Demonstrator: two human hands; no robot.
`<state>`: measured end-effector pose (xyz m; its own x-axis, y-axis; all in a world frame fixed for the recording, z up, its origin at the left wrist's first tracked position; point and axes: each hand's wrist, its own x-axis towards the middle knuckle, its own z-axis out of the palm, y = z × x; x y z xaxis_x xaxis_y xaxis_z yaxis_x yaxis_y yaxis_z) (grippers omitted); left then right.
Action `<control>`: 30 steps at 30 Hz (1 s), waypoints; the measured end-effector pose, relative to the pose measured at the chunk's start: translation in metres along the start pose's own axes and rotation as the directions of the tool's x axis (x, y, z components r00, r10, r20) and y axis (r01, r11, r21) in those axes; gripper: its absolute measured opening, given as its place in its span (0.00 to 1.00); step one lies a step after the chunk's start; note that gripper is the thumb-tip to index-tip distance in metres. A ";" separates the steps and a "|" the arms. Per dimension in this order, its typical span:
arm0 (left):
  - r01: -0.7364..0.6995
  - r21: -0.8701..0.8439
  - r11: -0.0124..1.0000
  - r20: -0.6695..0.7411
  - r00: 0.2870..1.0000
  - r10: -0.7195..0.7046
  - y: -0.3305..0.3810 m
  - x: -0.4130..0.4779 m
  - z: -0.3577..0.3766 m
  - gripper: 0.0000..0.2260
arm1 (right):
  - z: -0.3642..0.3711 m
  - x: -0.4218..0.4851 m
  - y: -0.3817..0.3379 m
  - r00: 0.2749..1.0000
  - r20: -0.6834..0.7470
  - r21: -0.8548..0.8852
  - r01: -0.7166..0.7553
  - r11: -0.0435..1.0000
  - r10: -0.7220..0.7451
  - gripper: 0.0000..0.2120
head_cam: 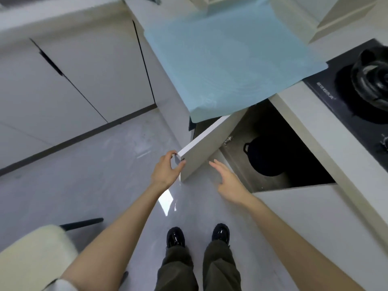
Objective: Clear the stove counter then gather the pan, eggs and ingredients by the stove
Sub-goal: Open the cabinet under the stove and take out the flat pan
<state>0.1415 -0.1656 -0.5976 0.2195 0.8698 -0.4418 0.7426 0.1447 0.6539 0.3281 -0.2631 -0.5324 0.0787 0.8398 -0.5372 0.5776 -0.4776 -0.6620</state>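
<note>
A white cabinet door (206, 143) under the counter stands swung open. My left hand (168, 170) grips its outer edge with fingers and thumb. Inside the dark cabinet a black pan (266, 158) with a small side handle rests on the shelf. My right hand (228, 181) is open, fingers stretched toward the cabinet opening, a little short of the pan and touching nothing. The black gas stove (357, 97) lies on the counter at the right, above the cabinet. No eggs or ingredients are in sight.
A light blue mat (226, 59) covers the counter left of the stove and overhangs its edge. White cabinets (79, 70) line the far left wall. A cream chair (33, 257) stands at the bottom left. My feet are on the glossy grey floor (94, 175).
</note>
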 end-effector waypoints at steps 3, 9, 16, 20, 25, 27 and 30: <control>0.009 -0.125 0.992 -0.054 0.998 -0.016 0.001 0.023 -0.010 0.19 | -0.001 0.013 -0.010 0.998 -0.064 -0.011 0.014 1.000 -0.015 0.32; -0.005 -0.282 0.959 -0.020 1.000 0.000 0.011 0.053 -0.034 0.18 | -0.005 0.027 -0.022 0.994 -0.095 -0.061 0.044 0.997 -0.049 0.31; 0.091 -0.422 0.902 0.072 0.995 -0.067 0.008 0.050 -0.041 0.27 | -0.005 0.020 -0.014 0.993 -0.116 0.004 0.018 1.000 -0.017 0.29; 0.145 -0.493 0.858 0.015 0.987 -0.159 0.008 0.028 -0.026 0.25 | -0.012 0.007 -0.005 0.992 -0.126 0.037 0.006 0.999 -0.002 0.27; 0.271 -0.508 0.818 0.172 0.962 -0.212 0.019 -0.001 -0.001 0.16 | -0.022 -0.008 0.024 0.979 -0.202 0.060 -0.009 0.998 0.021 0.25; 0.271 -0.513 0.815 0.183 0.962 -0.205 0.028 -0.009 0.009 0.15 | -0.025 -0.013 0.039 0.971 -0.234 0.082 -0.028 0.996 0.046 0.23; 0.273 -0.515 0.812 0.210 0.959 -0.189 0.047 -0.017 0.027 0.13 | -0.029 -0.022 0.069 0.960 -0.265 0.081 -0.077 0.994 0.096 0.21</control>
<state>0.1894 -0.1863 -0.5758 0.2025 0.7082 -0.6764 0.3370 0.5981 0.7271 0.3897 -0.3065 -0.5509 0.3460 0.8283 -0.4407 0.5021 -0.5602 -0.6588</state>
